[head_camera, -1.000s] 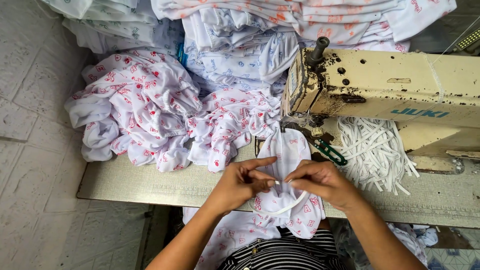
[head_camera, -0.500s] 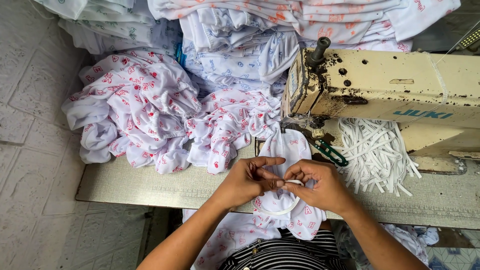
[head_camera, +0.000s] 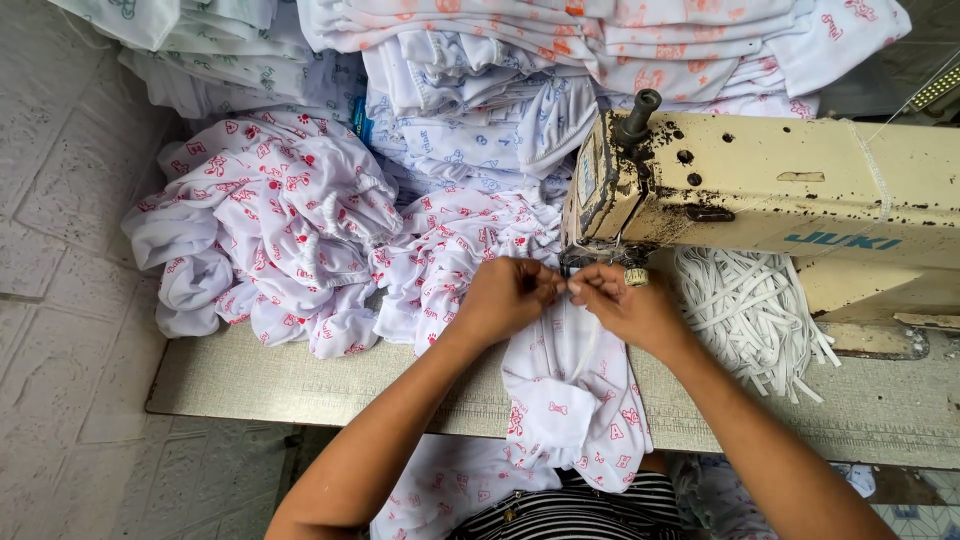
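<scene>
We've got both hands meeting at centre frame, right under the needle end of the cream sewing machine (head_camera: 760, 190). Left hand (head_camera: 505, 298) & right hand (head_camera: 628, 305) each pinch shut on the top edge of the white garment w/ red print (head_camera: 575, 400), fingertips nearly touching each other. Grip is tight, thumb vs forefinger on both sides; what exactly sits between the tips (maybe a small strip) is too small to tell. The garment's long axis runs from the pinch down toward the bottom of the frame, draping over the near edge of the table (head_camera: 250, 385) into our lap. Needle area lies just above the pinch, a touch nearer the right hand. Pile of white elastic strips (head_camera: 745, 315) sits right of the right hand; heap of finished printed pieces (head_camera: 280, 230) at mid-left.
</scene>
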